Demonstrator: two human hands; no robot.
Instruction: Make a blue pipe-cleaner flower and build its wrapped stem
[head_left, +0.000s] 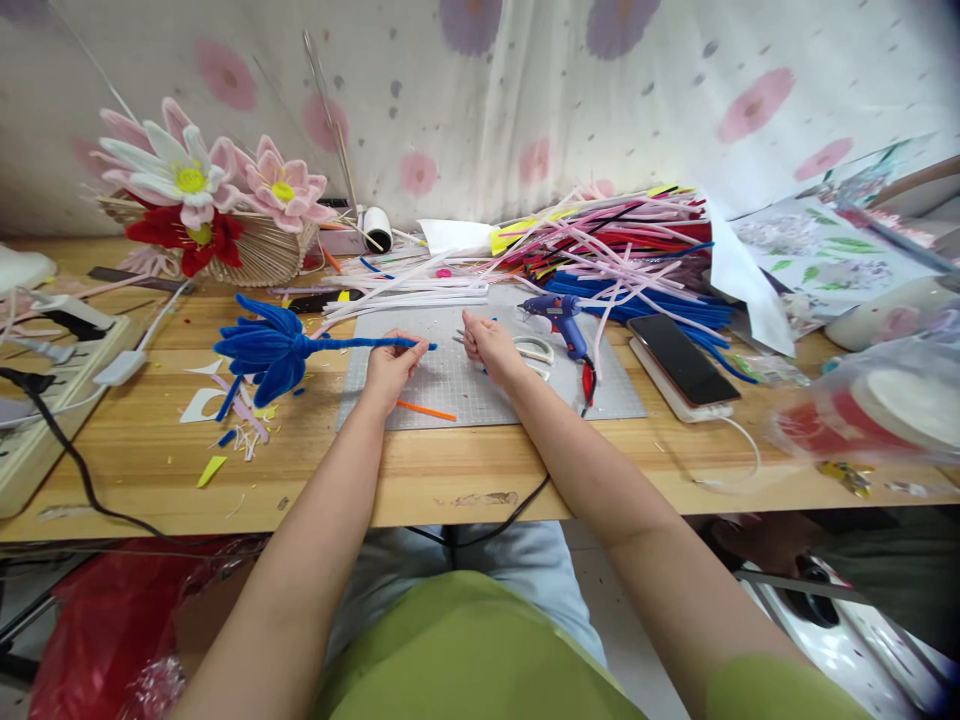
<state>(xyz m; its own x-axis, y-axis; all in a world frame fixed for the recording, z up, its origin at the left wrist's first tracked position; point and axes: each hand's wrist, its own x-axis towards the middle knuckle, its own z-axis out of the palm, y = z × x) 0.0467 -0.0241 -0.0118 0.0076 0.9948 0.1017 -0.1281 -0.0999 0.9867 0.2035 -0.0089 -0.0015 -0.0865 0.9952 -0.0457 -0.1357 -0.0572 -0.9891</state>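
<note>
My left hand [389, 372] is closed around the stem of a blue pipe-cleaner flower [264, 345]. The flower lies sideways, its head to the left, and the stem's tip pokes out just right of my fingers. Across a small gap, my right hand [487, 343] is closed over the grey cutting mat [450, 345]. Its fingertips are pressed together; whether anything is between them is hidden. Partly behind that hand lie scissors with pale handles [535, 350]. A blue glue gun [559, 318] rests to their right. An orange pipe cleaner [426, 410] lies on the mat's front part.
Bundles of coloured pipe cleaners [630, 245] cover the back right. A phone [684, 358] and a bagged cup [877, 405] stand right. Finished flowers in a woven holder [255, 250] are back left, a power strip [67, 400] far left. Scraps [212, 470] litter the left side.
</note>
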